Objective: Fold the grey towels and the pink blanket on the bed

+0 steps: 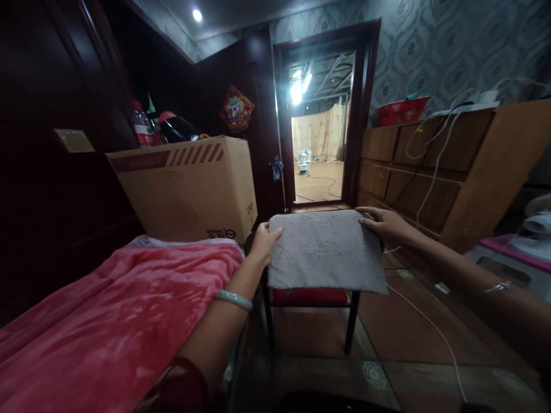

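A grey plush cloth (pixel 325 249) is spread out over a chair with a red seat (pixel 310 297) and dark legs. My left hand (pixel 264 244) grips its left edge near the far corner, thumb on top and fingers underneath. At the far right corner, my right hand (pixel 381 222) pinches the cloth between thumb and fingers. The near edge of the cloth hangs loose above the front of the seat. Most of the chair's seat is hidden beneath it.
On the left, a pink blanket (pixel 129 304) lies beside a large cardboard box (pixel 193 186) with bottles on top. A wooden cabinet (pixel 424 152) carries a red basket (pixel 402 110) and white cables. A white cable (pixel 430 321) crosses the tiled floor. Straight ahead is an open doorway.
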`<state>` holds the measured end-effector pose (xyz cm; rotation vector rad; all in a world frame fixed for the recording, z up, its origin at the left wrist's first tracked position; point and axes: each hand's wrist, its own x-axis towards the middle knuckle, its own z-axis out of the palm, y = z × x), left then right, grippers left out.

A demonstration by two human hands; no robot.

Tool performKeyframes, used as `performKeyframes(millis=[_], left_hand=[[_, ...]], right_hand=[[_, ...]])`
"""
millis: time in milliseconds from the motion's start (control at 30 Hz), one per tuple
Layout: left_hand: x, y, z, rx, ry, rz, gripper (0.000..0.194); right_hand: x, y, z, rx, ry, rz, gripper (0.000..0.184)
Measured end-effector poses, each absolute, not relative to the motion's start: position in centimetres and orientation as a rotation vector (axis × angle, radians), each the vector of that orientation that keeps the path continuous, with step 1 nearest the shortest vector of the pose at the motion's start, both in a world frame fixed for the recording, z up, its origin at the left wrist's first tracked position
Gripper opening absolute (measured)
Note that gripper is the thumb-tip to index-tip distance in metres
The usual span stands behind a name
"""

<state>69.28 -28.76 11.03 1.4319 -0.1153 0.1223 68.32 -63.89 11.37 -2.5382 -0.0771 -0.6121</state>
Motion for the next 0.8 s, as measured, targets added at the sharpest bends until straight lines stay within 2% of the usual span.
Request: performKeyframes(millis=[300,433,700,800], left_hand=[[68.1,-28.0,10.9,1.555,-0.093,0.304,0.05],[67.8,-27.5,10.8,1.612,-0.111,0.296,0.049],[67.8,-28.7,10.3,1.704,-0.24,0.42,0.054],[67.6,-29.1,9.8,1.742,-0.25,0.494,0.048]], right_hand=[[68.3,-63.7,11.8,-2.703,-0.053,-0.648,0.053],[68.1,-63.7,11.8,-2.673,-0.034,-0.652,0.053],[68.8,-64.2,11.5,-2.324,-0.085,-0.663,0.053],[68.9,-64.8,11.2,-2.195,-0.095,-0.63,0.055]])
